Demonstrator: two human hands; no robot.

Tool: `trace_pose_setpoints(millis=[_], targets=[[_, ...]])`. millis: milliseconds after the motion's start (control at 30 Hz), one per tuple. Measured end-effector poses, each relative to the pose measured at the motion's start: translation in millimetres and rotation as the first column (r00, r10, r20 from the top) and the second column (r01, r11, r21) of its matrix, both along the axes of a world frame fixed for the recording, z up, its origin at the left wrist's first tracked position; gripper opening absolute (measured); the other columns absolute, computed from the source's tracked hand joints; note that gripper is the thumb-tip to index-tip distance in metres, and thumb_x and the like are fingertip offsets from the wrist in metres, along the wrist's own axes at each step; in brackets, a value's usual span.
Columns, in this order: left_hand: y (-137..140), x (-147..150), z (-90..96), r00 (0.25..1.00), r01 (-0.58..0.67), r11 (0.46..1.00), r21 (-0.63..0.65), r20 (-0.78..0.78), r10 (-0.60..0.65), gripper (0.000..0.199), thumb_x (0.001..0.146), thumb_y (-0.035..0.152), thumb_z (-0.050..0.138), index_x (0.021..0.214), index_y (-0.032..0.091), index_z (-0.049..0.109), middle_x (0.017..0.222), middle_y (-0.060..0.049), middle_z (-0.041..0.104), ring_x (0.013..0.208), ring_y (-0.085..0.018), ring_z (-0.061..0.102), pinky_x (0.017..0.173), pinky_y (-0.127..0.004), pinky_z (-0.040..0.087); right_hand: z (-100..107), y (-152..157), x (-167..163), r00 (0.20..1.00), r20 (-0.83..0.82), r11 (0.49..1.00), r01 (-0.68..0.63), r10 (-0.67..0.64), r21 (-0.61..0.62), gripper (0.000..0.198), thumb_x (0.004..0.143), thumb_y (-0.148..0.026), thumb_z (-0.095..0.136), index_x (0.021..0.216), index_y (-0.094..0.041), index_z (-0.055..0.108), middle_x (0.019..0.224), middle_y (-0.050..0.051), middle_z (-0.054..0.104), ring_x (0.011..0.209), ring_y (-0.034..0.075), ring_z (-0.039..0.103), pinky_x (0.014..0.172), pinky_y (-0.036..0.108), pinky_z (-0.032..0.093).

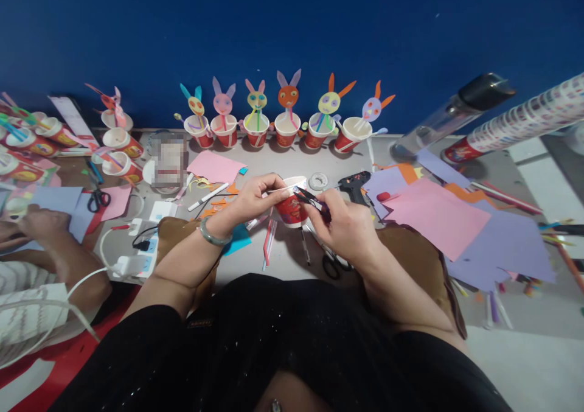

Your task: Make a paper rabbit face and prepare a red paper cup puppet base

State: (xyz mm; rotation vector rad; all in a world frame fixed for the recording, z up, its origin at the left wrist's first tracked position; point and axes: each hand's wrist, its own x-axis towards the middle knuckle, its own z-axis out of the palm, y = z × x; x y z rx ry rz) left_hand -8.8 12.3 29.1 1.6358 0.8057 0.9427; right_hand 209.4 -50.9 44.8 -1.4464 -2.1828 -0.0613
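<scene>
My left hand grips a red-and-white paper cup by its rim, thumb and fingers pinching the left side. The cup tilts in front of my chest, above the table. My right hand is closed round a small dark pointed tool that looks like snips. Its tip meets the cup's rim on the right; whether it cuts into the wall cannot be made out. Below the hands lie black-handled scissors, a pen and several straws. A black glue gun lies just beyond my right hand.
Paper cups with rabbit faces stand along the blue wall. Right are pink paper, a clear tube and stacked cups. Left are a power strip, its white cable, and another person's hand.
</scene>
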Motion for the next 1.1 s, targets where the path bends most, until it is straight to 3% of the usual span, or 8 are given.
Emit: trace_pose_setpoints(millis=[300,500,900,1100], targets=[[-14,16,-15.3,0.967,-0.254,0.962,0.103,0.047,0.251,0.040,0.091,0.055,0.068,0.078,0.018,0.065,0.070,-0.002,0.069,0.064,-0.011,0.061,0.063,-0.026,0.048,-8,-2,-15,0.994,0.043,0.985,0.094,-0.101,0.142,0.028,0.102,-0.036,0.047,0.088,-0.016,0.061,0.064,0.004,0.066,0.044,0.011,0.048,0.047,0.027,0.025],[-19,21,-20.1,0.944,-0.328,0.939,0.107,0.081,0.320,0.037,0.091,0.054,0.068,0.079,0.019,0.064,0.069,-0.001,0.068,0.064,-0.012,0.060,0.062,-0.027,0.048,-12,-1,-17,0.996,-0.015,0.990,0.086,-0.085,0.108,0.030,0.103,-0.037,0.046,0.088,-0.016,0.060,0.066,0.005,0.066,0.044,0.011,0.049,0.047,0.028,0.024],[-16,16,-15.2,0.962,-0.220,0.973,-0.067,0.150,0.228,0.039,0.088,0.056,0.073,0.079,0.018,0.065,0.071,-0.001,0.066,0.064,-0.011,0.058,0.062,-0.027,0.048,-9,4,-13,0.999,0.023,0.970,0.017,-0.024,0.242,0.028,0.102,-0.033,0.051,0.083,-0.016,0.063,0.064,0.004,0.068,0.046,0.011,0.055,0.046,0.027,0.030],[-14,16,-11.7,0.958,-0.200,0.975,-0.096,0.190,0.215,0.042,0.085,0.056,0.076,0.076,0.017,0.066,0.068,0.000,0.065,0.061,-0.009,0.056,0.060,-0.024,0.046,-9,3,-11,0.999,0.026,0.976,0.013,-0.020,0.217,0.031,0.103,-0.034,0.049,0.082,-0.016,0.063,0.063,0.003,0.068,0.047,0.011,0.055,0.046,0.026,0.029]])
